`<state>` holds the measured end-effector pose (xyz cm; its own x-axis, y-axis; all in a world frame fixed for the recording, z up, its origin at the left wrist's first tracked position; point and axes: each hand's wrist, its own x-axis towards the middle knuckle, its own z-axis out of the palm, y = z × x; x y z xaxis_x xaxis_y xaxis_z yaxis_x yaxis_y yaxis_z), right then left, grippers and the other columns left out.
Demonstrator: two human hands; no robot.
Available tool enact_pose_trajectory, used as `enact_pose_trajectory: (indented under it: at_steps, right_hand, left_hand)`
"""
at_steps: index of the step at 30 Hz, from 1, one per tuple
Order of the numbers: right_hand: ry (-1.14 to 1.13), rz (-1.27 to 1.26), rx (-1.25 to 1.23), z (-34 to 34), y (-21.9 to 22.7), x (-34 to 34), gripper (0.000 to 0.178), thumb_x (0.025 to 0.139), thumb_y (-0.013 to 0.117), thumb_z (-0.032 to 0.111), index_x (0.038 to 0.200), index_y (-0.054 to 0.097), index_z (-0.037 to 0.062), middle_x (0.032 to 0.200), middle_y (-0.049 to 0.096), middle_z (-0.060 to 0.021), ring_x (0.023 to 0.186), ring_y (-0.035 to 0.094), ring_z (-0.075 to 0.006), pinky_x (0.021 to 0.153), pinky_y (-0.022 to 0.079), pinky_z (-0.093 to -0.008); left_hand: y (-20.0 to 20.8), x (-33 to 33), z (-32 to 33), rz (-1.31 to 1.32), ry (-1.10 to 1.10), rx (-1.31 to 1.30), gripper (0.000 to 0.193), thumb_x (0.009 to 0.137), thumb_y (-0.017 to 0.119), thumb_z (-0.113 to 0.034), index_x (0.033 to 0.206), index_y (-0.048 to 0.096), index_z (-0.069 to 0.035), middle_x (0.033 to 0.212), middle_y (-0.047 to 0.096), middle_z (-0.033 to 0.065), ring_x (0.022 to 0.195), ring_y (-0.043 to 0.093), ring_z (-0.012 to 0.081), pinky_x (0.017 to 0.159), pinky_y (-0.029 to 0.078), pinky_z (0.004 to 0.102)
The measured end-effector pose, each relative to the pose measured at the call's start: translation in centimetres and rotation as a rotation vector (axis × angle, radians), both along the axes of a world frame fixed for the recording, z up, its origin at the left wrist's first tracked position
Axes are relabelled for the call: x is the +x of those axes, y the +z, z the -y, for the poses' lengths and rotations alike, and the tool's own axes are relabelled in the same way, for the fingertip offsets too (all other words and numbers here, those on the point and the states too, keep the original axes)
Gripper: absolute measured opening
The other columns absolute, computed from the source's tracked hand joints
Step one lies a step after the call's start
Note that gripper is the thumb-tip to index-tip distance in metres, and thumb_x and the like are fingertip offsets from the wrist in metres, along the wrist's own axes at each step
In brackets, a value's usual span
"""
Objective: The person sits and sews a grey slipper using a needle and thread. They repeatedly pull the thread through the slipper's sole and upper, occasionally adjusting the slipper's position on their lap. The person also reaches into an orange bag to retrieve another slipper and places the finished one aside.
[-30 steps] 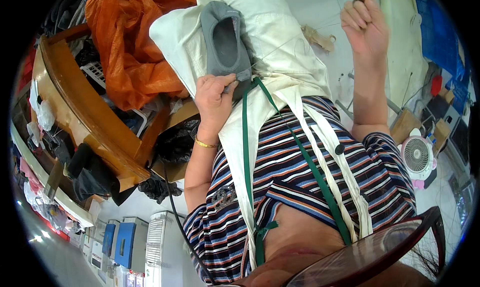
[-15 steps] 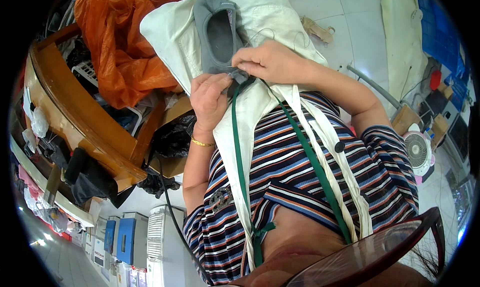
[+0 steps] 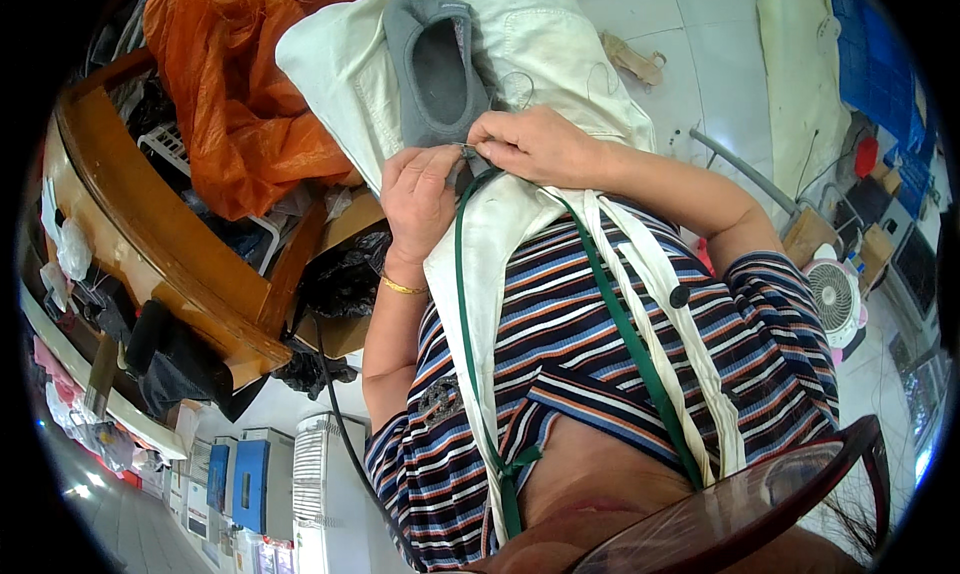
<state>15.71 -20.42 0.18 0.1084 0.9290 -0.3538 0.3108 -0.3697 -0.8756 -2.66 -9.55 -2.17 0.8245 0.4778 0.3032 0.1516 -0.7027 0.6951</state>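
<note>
The grey sock [image 3: 437,69], lying on the cream cloth [image 3: 545,44] just beyond both hands, is pinched at its near edge by the left hand [image 3: 418,196] and the right hand [image 3: 535,146], and is judged soft, light and limp, best gripped at that edge.

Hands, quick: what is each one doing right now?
Left hand: closed, pinching the heel edge of the grey shoe.
Right hand: closed, fingertips pinched at the same edge; what they grip cannot be told.

place: sewing workshop | signs: heaped orange fabric [image 3: 240,94], cluttered wooden bench [image 3: 150,244], floor fan [image 3: 835,299]
</note>
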Motion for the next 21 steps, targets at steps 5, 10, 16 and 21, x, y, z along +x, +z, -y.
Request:
enact_pose_trajectory:
  at_steps: [5,10,16,21]
  right_hand:
    - [0.037,0.126,0.050,-0.1,-0.3,0.4,0.015,0.092,0.058,0.021,0.101,0.066,0.0114,0.078,0.069,-0.0133,0.071,0.066,-0.0357,0.064,0.051,-0.0460]
    - [0.038,0.172,0.110,0.0,-0.4,0.8,0.014,0.092,0.059,0.021,0.100,0.067,0.0130,0.079,0.069,-0.0130,0.071,0.066,-0.0356,0.064,0.052,-0.0461]
    - [0.068,0.194,0.107,0.0,-0.1,0.9,0.016,0.092,0.058,0.022,0.101,0.068,0.0129,0.080,0.070,-0.0130,0.071,0.066,-0.0352,0.065,0.052,-0.0452]
    - [0.098,0.201,0.057,-0.2,0.2,1.0,0.018,0.092,0.057,0.022,0.103,0.068,0.0117,0.081,0.070,-0.0138,0.073,0.067,-0.0348,0.067,0.052,-0.0453]
  left_hand:
    - [0.2,0.0,-0.4,-0.006,-0.026,-0.028,0.037,0.063,0.067,0.008,0.097,0.070,-0.008,0.093,0.070,0.0041,0.084,0.062,0.0258,0.077,0.051,0.0351]
    - [-0.1,-0.3,-0.5,0.017,-0.026,-0.061,0.037,0.062,0.066,0.010,0.095,0.072,-0.008,0.094,0.071,0.0048,0.085,0.062,0.0260,0.077,0.052,0.0346]
    - [-0.1,-0.4,-0.3,0.013,-0.021,-0.062,0.036,0.064,0.067,0.010,0.095,0.072,-0.008,0.095,0.071,0.0051,0.086,0.062,0.0260,0.077,0.052,0.0343]
    - [-0.3,-0.5,-0.3,0.019,-0.015,-0.052,0.035,0.065,0.068,0.009,0.095,0.072,-0.008,0.095,0.071,0.0051,0.086,0.062,0.0258,0.077,0.052,0.0342]
